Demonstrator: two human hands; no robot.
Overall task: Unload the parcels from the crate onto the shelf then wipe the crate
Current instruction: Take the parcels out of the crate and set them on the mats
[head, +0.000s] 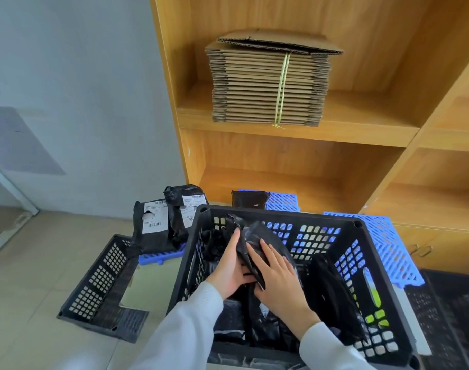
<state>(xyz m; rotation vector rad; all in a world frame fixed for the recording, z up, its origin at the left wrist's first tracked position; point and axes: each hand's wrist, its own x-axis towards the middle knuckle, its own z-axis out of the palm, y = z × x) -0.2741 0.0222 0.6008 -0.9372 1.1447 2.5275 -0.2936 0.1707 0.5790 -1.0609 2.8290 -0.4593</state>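
A black slotted crate [278, 212] stands in front of me with several black plastic parcels inside. Both my hands are down in it around one black parcel [252, 236] that stands on edge. My left hand [232, 265] holds its left side, fingers under and behind it. My right hand [276, 276] lies on its right face with the fingers spread, thumb tucked under the bag's edge. Another black parcel [332, 295] leans against the crate's right wall. The wooden shelf unit [294, 134] rises behind the crate.
Two black parcels with white labels [153, 225] lean on a blue grid panel [161, 256] at left. A second black crate [99, 284] sits on the floor there. A bundle of flat cardboard [268, 84] fills the upper shelf. More blue panels [382, 241] lie at right.
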